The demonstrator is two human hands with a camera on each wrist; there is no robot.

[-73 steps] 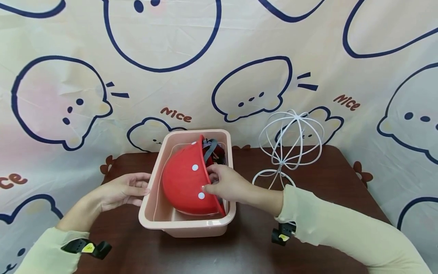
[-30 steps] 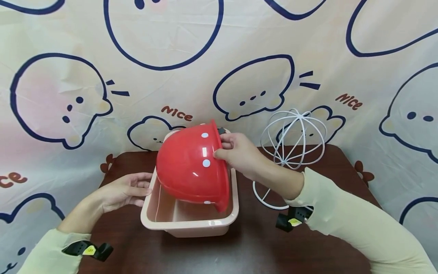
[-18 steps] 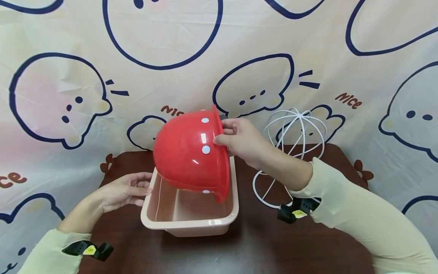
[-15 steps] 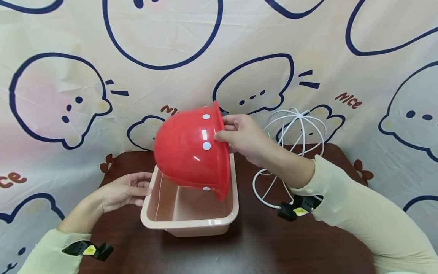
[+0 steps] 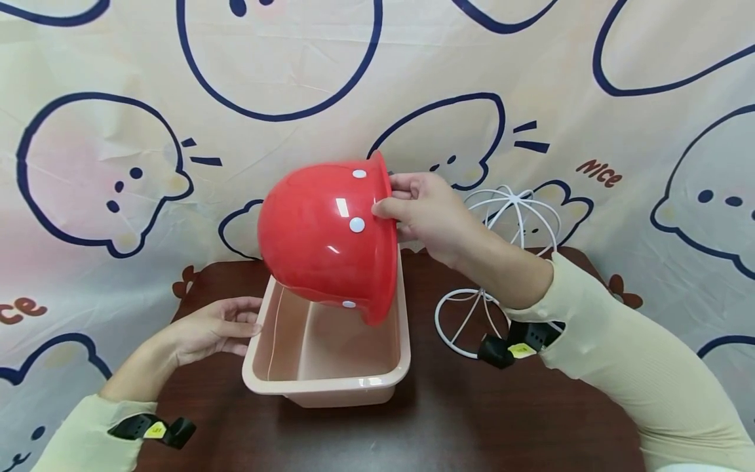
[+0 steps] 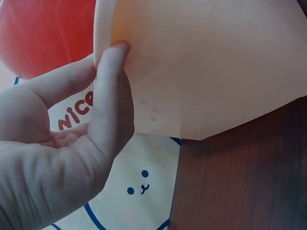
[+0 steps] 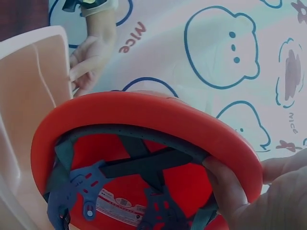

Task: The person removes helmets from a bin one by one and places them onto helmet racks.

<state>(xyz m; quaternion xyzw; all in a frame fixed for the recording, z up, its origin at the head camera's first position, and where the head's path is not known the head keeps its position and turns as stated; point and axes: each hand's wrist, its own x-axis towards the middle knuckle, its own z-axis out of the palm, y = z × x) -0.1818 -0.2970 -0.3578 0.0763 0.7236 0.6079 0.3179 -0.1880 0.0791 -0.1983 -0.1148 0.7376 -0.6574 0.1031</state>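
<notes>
A red hard hat (image 5: 318,229) with white dots hangs on its side above a pale pink plastic basin (image 5: 330,387). My right hand (image 5: 433,213) grips its brim, thumb on the outer shell and fingers inside. In the right wrist view the hat's inside shows dark straps and a blue-grey headband (image 7: 86,184). My left hand (image 5: 215,331) pinches the basin's left rim; the left wrist view shows thumb and fingers on either side of that rim (image 6: 103,28). The basin's visible floor is bare.
On the brown table (image 5: 472,419), a white wire stand (image 5: 472,321) with a round cage top is right of the basin, partly hidden behind my right forearm. A cartoon-print cloth (image 5: 295,151) hangs behind and around the table.
My right hand has lifted the hard hat up out of the basin and tipped its opening to the right. The left hand has stayed at the basin's rim.
</notes>
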